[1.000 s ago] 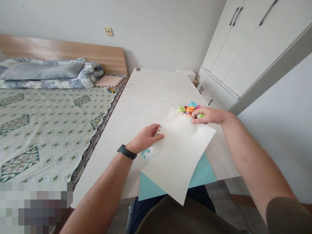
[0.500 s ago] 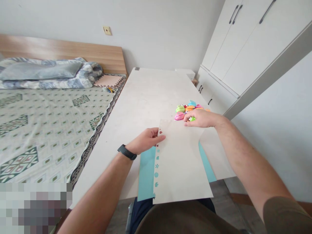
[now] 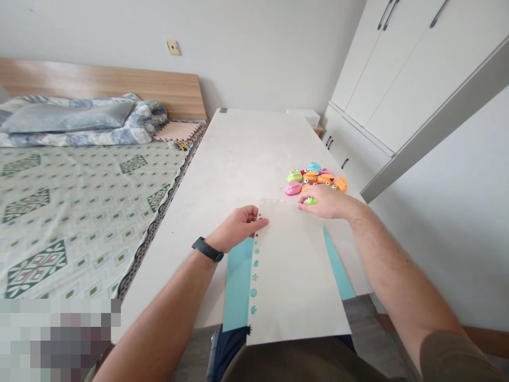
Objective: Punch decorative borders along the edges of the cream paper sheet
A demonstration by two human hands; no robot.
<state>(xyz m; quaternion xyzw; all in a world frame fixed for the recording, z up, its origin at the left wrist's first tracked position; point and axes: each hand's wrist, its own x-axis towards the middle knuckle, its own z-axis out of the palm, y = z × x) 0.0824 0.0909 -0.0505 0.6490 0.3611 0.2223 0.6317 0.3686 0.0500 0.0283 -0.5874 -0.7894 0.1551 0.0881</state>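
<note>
A cream sheet of paper (image 3: 296,270) lies on a teal sheet (image 3: 237,281) at the near edge of the white table (image 3: 238,159). Small shapes are punched along its left edge. My left hand (image 3: 237,228), with a black watch on the wrist, pinches the sheet's top left corner. My right hand (image 3: 324,202) rests at the sheet's top right corner, fingers curled on a small green punch (image 3: 309,200). Just beyond it lies a cluster of colourful craft punches (image 3: 314,178).
A bed (image 3: 79,185) with a patterned cover and a folded blue quilt runs along the table's left side. White wardrobe doors (image 3: 397,69) stand at the right. A small white cabinet sits past the table's far right corner.
The cream sheet swung from a tilted, lifted position to lie flat and straight on the teal sheet. My right hand drew slightly nearer with the green punch.
</note>
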